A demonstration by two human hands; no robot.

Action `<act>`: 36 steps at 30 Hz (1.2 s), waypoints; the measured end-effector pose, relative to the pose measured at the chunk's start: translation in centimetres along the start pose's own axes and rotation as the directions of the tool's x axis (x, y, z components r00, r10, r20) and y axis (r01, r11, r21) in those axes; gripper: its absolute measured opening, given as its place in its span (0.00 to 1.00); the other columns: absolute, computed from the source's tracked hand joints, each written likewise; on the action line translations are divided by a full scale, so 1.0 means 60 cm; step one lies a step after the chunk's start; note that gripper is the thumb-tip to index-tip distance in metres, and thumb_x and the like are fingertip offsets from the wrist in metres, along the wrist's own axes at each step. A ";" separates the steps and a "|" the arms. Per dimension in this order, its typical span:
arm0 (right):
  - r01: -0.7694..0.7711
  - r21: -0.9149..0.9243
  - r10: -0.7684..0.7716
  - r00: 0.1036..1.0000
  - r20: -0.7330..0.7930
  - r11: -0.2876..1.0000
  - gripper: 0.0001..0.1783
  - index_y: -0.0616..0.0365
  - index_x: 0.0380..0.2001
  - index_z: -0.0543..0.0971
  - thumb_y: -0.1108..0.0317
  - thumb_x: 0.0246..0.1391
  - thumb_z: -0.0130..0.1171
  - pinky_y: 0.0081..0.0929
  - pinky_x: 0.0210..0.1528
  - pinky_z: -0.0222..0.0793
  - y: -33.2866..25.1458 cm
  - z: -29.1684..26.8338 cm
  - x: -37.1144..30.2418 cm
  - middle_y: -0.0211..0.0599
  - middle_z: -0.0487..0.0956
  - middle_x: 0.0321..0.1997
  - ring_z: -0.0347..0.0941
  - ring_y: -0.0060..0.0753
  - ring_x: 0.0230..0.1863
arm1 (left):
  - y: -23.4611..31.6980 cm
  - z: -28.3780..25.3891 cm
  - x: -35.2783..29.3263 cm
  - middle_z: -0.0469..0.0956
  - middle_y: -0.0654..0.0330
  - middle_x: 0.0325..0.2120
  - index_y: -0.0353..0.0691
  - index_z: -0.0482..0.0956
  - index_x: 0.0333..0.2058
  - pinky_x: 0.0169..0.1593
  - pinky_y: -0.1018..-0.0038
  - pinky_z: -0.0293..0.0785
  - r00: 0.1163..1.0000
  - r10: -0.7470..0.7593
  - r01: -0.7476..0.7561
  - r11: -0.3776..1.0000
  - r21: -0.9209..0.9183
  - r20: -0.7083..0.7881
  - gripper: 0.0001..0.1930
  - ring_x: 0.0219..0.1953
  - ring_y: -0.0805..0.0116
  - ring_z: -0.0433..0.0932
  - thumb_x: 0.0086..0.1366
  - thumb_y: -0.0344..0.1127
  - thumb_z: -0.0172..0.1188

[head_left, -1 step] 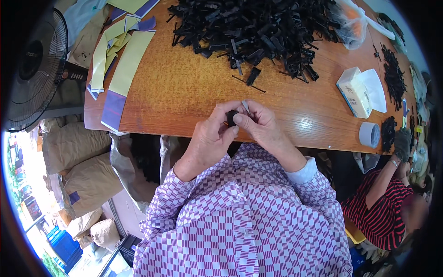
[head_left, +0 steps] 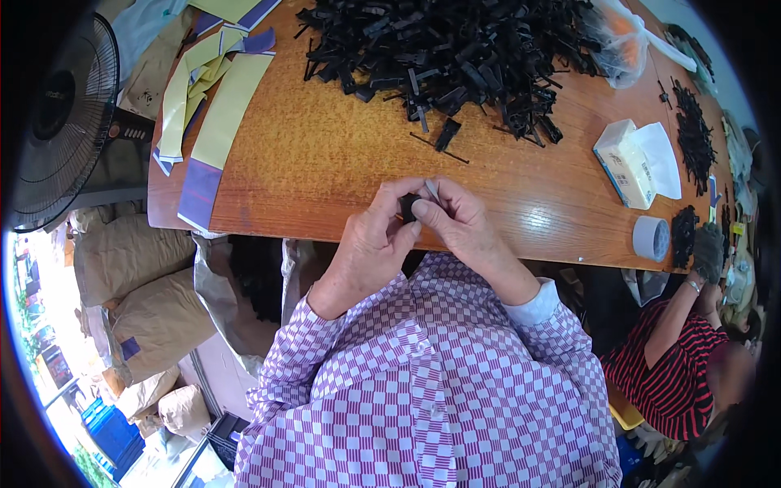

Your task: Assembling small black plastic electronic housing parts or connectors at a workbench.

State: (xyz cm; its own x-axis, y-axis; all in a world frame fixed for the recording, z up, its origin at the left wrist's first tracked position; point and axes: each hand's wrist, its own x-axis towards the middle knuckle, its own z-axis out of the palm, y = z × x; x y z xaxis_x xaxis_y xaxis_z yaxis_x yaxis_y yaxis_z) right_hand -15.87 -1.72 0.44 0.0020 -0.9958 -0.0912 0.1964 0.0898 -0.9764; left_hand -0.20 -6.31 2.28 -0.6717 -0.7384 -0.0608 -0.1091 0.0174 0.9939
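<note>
Lettering is too small or blurred to read with certainty. A line of pale lettering crosses the round dark hub of a black wire-caged fan [head_left: 58, 107], and tiny marks run along the fan's dark control panel [head_left: 132, 132]. Dark printed characters stand on the side of a white, blue-edged soft tissue pack [head_left: 622, 167] on the brown wood-grain counter [head_left: 325, 163] — small and slanted. A wrinkled brown paper sheet or bag [head_left: 146, 93] beside the fan carries dark print as well — just a smudge here.
</note>
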 end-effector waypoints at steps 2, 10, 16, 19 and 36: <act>-0.053 -0.179 0.049 0.998 -0.026 0.982 0.11 0.61 0.37 0.73 0.63 0.64 0.48 0.14 0.28 0.60 -0.016 0.005 -0.005 0.23 0.70 0.28 0.63 0.12 0.27 | -0.004 -0.002 0.000 0.73 0.59 0.39 0.37 0.60 0.56 0.36 0.81 0.75 1.000 0.008 -0.008 1.000 -0.010 -0.027 0.23 0.37 0.77 0.74 0.62 0.18 0.49; -0.055 -0.356 0.069 0.997 0.028 0.933 0.12 0.62 0.38 0.71 0.64 0.66 0.43 0.19 0.31 0.63 -0.011 0.030 0.008 0.29 0.71 0.27 0.66 0.19 0.28 | -0.030 -0.031 0.002 0.74 0.54 0.29 0.36 0.62 0.48 0.33 0.75 0.73 0.994 -0.030 0.024 0.998 -0.064 -0.101 0.17 0.32 0.71 0.77 0.61 0.19 0.51; -0.044 -0.462 0.053 0.999 0.006 0.886 0.10 0.62 0.38 0.71 0.66 0.65 0.45 0.22 0.33 0.65 -0.005 0.044 0.029 0.34 0.72 0.26 0.68 0.24 0.29 | -0.027 -0.027 0.002 0.74 0.50 0.28 0.38 0.64 0.45 0.31 0.70 0.72 0.963 0.062 0.003 0.971 0.239 -0.262 0.15 0.29 0.56 0.78 0.60 0.20 0.53; -0.055 -0.458 0.050 0.998 -0.023 0.887 0.10 0.62 0.38 0.71 0.65 0.64 0.46 0.24 0.33 0.66 -0.004 0.052 0.032 0.38 0.72 0.26 0.71 0.28 0.30 | -0.029 -0.027 0.006 0.74 0.49 0.28 0.38 0.64 0.43 0.30 0.68 0.72 0.946 0.121 -0.028 0.955 0.297 -0.301 0.14 0.28 0.51 0.77 0.60 0.21 0.54; 0.049 -0.831 -0.265 0.957 -0.120 0.554 0.06 0.61 0.34 0.73 0.71 0.54 0.56 0.31 0.28 0.70 -0.010 -0.070 0.023 0.45 0.78 0.27 0.77 0.44 0.27 | -0.037 0.003 0.026 0.72 0.59 0.34 0.37 0.67 0.46 0.24 0.85 0.65 0.928 -0.368 0.291 0.622 -0.727 0.057 0.15 0.28 0.75 0.74 0.69 0.43 0.49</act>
State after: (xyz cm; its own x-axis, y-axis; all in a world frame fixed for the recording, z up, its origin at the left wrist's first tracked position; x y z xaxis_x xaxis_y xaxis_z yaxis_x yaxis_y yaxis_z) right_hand -20.09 -3.09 0.07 -0.1680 -0.9746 0.1482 -0.7057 0.0140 -0.7083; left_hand -1.13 -7.39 -0.07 -0.6252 -0.6532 -0.4271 0.2693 -0.6942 0.6675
